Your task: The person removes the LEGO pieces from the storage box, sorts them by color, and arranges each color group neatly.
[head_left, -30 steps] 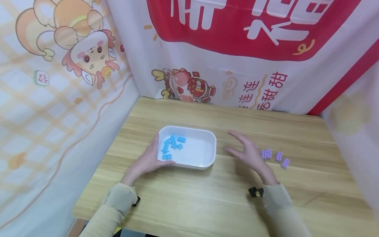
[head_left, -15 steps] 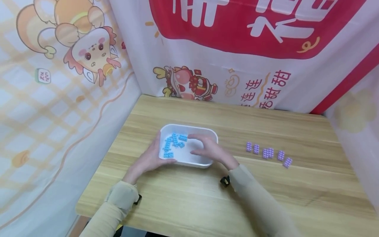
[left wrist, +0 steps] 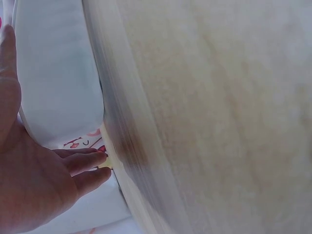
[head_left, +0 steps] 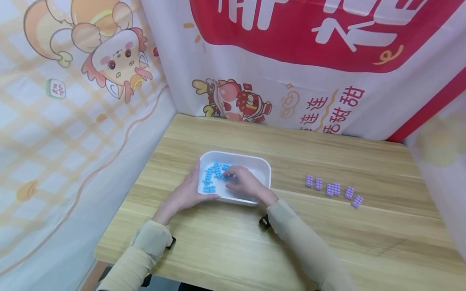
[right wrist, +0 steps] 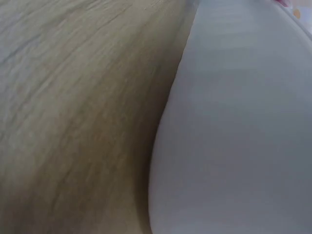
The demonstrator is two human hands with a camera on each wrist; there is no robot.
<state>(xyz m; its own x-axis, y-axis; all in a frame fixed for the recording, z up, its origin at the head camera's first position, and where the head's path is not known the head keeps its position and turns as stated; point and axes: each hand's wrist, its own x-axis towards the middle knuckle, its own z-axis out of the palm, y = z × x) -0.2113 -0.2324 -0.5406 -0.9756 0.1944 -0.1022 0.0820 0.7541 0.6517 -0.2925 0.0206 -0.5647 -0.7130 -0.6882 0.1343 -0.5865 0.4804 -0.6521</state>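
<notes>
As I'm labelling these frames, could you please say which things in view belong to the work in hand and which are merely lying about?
Work in hand:
left hand
white tray
right hand
blue bricks

Lying about:
purple bricks on the table, untouched but possibly involved
printed cloths, just backdrop

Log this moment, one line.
left hand: touching white rectangular tray, left end | right hand: inside tray, at blue studded bricks, grip unclear | purple studded bricks: on wood-grain table
</notes>
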